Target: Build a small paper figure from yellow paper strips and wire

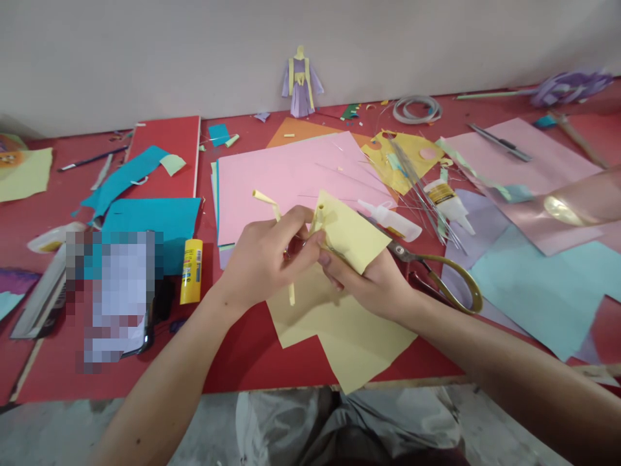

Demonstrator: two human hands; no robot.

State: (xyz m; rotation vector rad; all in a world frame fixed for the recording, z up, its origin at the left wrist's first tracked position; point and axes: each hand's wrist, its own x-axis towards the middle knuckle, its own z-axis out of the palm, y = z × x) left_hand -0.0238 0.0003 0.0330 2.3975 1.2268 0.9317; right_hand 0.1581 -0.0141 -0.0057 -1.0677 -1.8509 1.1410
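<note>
In the head view my right hand [376, 285] grips a piece of pale yellow paper [356, 236] from below, the thumb on its lower edge. At the paper's left edge my left hand [272, 255] is closed, thumb and finger pinching close to a small rolled end [319, 217]. A thin rolled yellow paper tube [264, 197] sticks out above my left hand, and another yellow tube [292, 293] hangs below it. Whether these tubes join is hidden by the fingers. Under both hands lies a larger pale yellow sheet [349, 349] with a cut-out corner.
Scissors [451, 285] lie right of my right hand, beside glue bottles [395, 223] and thin wires [420, 188]. A glue stick [191, 272] and a blurred phone [123, 298] are on the left. Pink sheets [286, 171] lie behind; a paper doll [300, 84] leans on the wall.
</note>
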